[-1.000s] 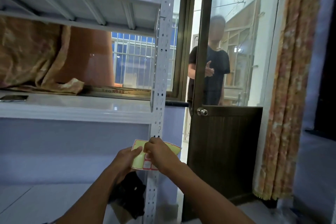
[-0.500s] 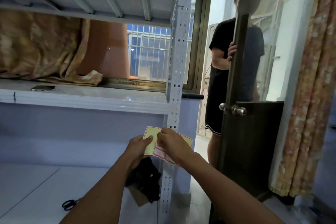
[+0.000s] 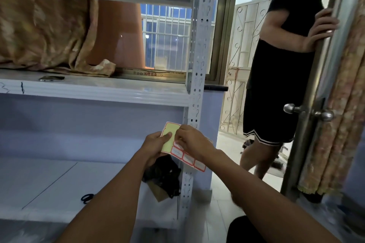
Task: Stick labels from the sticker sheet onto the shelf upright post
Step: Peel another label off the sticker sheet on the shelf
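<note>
A: What has changed for you?

B: You have stepped closer, so the shelf upright post (image 3: 198, 49) now rises right ahead of you, and the person in the doorway (image 3: 280, 61) has come nearer.

A: And the sheet?

B: Your left hand (image 3: 156, 147) grips the sticker sheet (image 3: 178, 151) just in front of the post. Your right hand (image 3: 192, 142) has its fingers (image 3: 182, 130) pinched at a label; whether it has lifted, I cannot tell. Sticking looks near.
</note>
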Tool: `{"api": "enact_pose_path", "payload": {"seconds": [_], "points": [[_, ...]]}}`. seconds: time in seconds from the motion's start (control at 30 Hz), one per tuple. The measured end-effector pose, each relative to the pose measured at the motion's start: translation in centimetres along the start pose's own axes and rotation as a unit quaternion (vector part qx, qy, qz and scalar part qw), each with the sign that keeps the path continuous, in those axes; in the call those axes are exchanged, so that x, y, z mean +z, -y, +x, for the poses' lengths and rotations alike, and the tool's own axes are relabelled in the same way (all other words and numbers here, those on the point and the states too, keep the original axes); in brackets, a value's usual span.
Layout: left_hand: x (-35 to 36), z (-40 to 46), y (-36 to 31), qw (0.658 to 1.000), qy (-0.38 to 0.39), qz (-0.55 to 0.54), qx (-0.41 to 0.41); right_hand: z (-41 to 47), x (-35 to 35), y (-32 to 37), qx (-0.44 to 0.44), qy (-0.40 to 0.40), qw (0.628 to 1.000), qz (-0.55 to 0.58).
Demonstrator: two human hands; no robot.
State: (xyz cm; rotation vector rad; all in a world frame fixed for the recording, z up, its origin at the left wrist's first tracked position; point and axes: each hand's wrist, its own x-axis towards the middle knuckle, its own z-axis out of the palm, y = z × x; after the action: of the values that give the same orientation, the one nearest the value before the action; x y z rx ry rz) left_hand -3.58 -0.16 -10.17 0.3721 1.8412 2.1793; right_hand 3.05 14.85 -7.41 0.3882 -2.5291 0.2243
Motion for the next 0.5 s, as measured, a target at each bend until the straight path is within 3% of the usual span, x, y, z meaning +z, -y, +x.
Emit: {"api": "enact_pose_path", "payload": {"seconds": [0.13,0.3,0.5], "points": [[-0.2,-0.1,0.3,0.999,-0.007,-0.041,-0.016,-0.1,-0.1,0.2,-0.013,0.014,1.0,0.012],[-1.9,1.0,1.4,0.989,-0.111,-0.102,-0.014,-0.7,-0.6,1.3,-0.012,-0.085,0.991,0.101],[-8.3,5.5,8.5,0.961,-0.271,0.052,-0.031,-0.4,1.5,-0.6,0.057,-0.137,0.973,0.174]]}}
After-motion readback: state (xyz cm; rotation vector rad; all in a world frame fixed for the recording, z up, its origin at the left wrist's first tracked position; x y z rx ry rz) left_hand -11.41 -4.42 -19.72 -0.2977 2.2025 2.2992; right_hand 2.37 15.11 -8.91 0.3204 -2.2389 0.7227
